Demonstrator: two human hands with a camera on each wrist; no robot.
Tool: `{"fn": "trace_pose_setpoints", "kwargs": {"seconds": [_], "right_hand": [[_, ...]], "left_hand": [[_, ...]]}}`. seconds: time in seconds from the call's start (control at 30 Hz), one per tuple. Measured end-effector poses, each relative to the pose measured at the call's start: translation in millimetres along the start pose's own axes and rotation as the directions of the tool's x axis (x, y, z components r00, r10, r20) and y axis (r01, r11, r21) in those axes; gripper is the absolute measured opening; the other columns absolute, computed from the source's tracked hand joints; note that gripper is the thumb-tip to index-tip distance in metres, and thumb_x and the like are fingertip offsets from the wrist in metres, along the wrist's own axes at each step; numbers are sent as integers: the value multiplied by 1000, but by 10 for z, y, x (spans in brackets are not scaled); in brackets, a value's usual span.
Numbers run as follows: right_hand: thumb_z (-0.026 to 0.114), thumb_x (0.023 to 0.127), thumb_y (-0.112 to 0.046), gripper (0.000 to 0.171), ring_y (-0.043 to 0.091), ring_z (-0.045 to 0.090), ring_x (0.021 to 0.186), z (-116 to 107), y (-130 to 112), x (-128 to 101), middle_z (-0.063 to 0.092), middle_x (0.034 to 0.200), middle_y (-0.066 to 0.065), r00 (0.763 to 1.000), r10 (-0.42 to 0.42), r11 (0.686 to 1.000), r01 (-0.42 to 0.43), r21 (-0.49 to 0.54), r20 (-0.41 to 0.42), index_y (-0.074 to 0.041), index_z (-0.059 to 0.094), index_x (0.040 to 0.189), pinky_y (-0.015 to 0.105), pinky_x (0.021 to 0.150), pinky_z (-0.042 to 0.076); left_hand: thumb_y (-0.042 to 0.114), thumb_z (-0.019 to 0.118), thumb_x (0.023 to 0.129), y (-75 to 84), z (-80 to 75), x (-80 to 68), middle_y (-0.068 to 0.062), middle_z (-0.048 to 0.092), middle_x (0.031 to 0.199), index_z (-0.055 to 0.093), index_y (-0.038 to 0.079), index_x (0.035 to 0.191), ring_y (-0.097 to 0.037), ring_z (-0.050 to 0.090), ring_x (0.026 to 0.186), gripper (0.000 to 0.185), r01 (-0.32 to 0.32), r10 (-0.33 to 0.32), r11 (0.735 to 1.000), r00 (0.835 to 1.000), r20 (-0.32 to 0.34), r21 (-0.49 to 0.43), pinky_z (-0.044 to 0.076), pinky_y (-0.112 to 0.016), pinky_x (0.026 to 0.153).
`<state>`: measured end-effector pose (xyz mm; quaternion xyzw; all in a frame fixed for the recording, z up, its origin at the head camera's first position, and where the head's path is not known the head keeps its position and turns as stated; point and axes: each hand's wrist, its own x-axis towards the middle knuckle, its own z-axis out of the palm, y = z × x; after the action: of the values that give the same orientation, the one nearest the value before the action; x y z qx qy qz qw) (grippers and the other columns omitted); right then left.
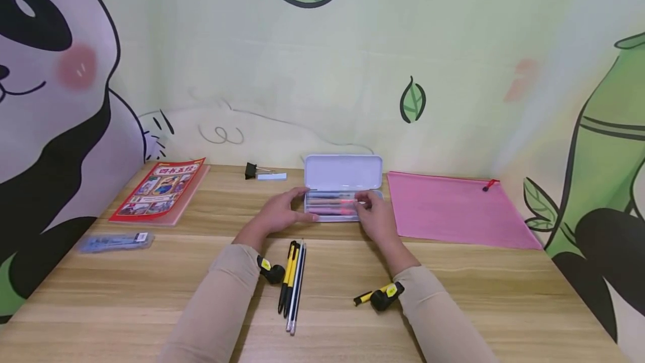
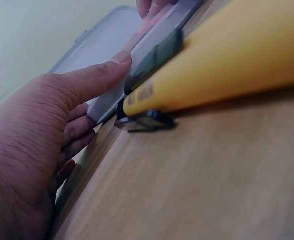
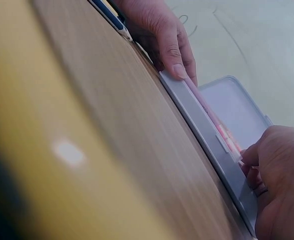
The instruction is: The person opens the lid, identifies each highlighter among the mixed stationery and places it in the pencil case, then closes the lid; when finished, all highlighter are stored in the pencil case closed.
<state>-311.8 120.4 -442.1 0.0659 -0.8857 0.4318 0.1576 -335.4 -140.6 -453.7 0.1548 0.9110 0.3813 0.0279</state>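
White pencil case point(image 1: 342, 172), pink folder point(image 1: 453, 212), red book point(image 1: 160, 189), yellow-black pens point(image 1: 291, 279).

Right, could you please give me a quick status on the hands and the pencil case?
Left hand steadying pencil case. Right hand on its pens. Lid open. Nothing in the way.

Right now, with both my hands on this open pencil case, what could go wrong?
The pencil case is already full of pens; your right hand reaches among them, so one might get nudged out or caught under the lid. Your left hand only steadies the left end, so the case may slide toward the pink folder. The loose pens lie between your forearms, so a sleeve might roll them away.
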Motion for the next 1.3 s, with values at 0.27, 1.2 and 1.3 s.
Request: {"fn": "trace_pose_setpoints", "kwargs": {"seconds": [0.27, 1.2, 1.3], "right_hand": [[69, 94, -12, 18, 27, 69, 93, -31, 16, 13, 73, 104, 14, 1000, 6, 1000, -5, 26, -19, -2, 69, 109, 41, 83, 57], [47, 105, -31, 48, 33, 46, 136, -83, 56, 30, 52, 144, 19, 964, 265, 927, -248, 281, -25, -2, 47, 143, 46, 115, 36], [43, 106, -35, 49, 33, 44, 138, -87, 58, 32, 50, 147, 18, 959, 281, 920, -266, 287, -14, -4, 47, 144, 46, 116, 34]], "left_hand": [[64, 79, 74, 62, -5, 5, -6, 42, 157, 41, 26, 154, -33, 35, 145, 96, -4, 4, 1000, 1000, 3, -6, 25, -57, 118], [18, 91, 71, -55, -36, 39, -5, 25, 164, 7, 22, 158, -30, 36, 145, 121, -107, 77, 960, 990, -122, -259, 17, -54, 121], [15, 92, 70, -51, -38, 41, -8, 29, 163, 6, 25, 158, -30, 39, 143, 124, -102, 65, 957, 988, -141, -272, 18, -54, 121]]}}
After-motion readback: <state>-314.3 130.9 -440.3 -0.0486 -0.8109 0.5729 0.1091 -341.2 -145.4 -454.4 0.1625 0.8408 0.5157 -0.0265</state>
